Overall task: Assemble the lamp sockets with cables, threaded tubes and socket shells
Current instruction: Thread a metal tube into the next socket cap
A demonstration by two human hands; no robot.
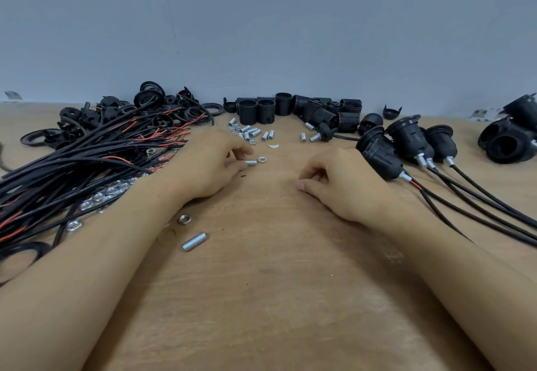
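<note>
My left hand [213, 161] pinches a short silver threaded tube [251, 162] on the wooden table [261, 283], with a small nut [262, 159] lying just beyond the tube's end. My right hand [334, 181] rests on the table with loosely curled fingers and holds nothing. A pile of black and red cables [87, 155] lies at the left. Black socket shells [279, 107] stand along the back wall. Several assembled sockets with cables [406, 144] lie at the right, the nearest one touching my right hand's back.
Loose threaded tubes and nuts [250, 132] are scattered at the back middle. One tube [194, 242] and a nut [184, 219] lie by my left forearm. Black rings and caps [151, 103] are heaped at the back left. More black socket parts [508, 138] sit far right.
</note>
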